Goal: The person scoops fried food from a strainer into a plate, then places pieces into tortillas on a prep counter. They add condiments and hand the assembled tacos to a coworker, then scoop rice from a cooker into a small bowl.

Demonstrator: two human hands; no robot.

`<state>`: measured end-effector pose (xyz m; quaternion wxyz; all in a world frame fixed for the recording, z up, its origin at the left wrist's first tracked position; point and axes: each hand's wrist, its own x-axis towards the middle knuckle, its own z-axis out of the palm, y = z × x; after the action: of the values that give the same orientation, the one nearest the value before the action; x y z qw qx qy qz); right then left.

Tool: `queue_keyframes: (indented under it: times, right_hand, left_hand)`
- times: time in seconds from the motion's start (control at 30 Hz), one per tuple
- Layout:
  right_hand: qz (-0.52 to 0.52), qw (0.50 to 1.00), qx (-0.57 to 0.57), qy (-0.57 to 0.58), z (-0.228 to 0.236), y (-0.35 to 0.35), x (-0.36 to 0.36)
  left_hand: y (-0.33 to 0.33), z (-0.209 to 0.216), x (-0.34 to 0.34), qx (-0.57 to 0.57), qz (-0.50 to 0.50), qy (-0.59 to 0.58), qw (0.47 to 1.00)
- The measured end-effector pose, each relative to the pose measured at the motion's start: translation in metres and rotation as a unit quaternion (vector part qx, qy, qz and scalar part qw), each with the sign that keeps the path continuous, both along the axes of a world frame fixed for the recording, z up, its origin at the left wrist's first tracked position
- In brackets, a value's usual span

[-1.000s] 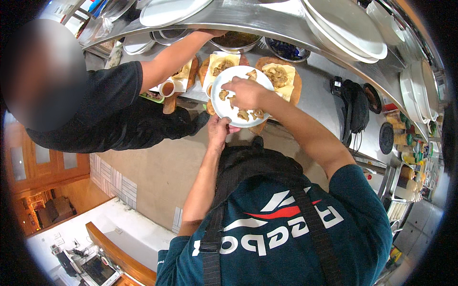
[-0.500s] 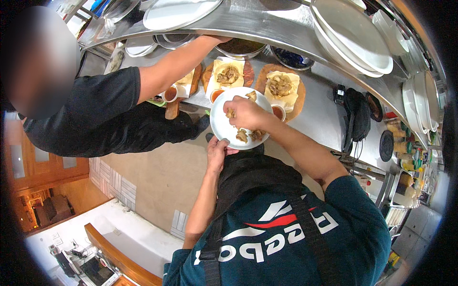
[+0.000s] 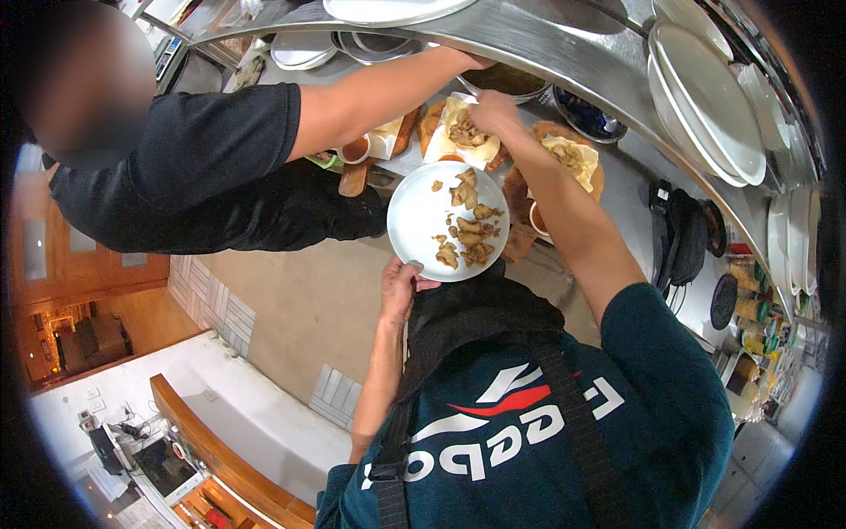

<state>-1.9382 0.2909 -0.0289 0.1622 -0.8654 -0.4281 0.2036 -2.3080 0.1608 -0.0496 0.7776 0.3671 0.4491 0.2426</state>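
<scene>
My left hand point(image 3: 404, 289) grips the near-left rim of a round white plate point(image 3: 412, 216). Browned, fried-looking food pieces point(image 3: 473, 231) and crumbs lie on the plate. Beyond it, my right hand point(image 3: 496, 113) is at a paper-lined wooden board, its fingers closed just over a pile of the same food point(image 3: 464, 135). Those fingertips are partly hidden, so I cannot make out what they hold. To the right, under my forearm, a second pile point(image 3: 568, 157) rests on paper on another wooden board point(image 3: 515, 187).
A person in black point(image 3: 203, 132) stands at left, one arm stretched under the steel shelf point(image 3: 529, 33). Small sauce cups point(image 3: 355, 150) sit by the boards. Large white plates point(image 3: 709, 101) stack on the shelf. A black bag point(image 3: 685, 234) lies on the counter at right.
My right hand has left the plate and reached forward to the middle board's food pile. The plate stays in my left hand. The view has shifted, moving the counter and shelf rightward.
</scene>
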Motion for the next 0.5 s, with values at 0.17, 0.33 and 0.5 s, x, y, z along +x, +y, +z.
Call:
queue_keyframes:
  times: [0.17,0.33,0.5]
  right_hand:
    - [0.002,0.995,0.091,0.040,0.039,-0.073,-0.001]
    - [0.203,0.969,0.063,0.128,0.080,-0.121,-0.039]
    - [0.365,0.930,0.008,0.036,0.074,-0.138,-0.097]
  left_hand:
    - [0.015,0.004,-0.005,0.006,0.004,-0.006,1.000]
    - [0.029,0.004,0.009,0.009,0.011,-0.002,1.000]
    - [0.037,0.004,0.026,0.013,0.049,-0.022,0.998]
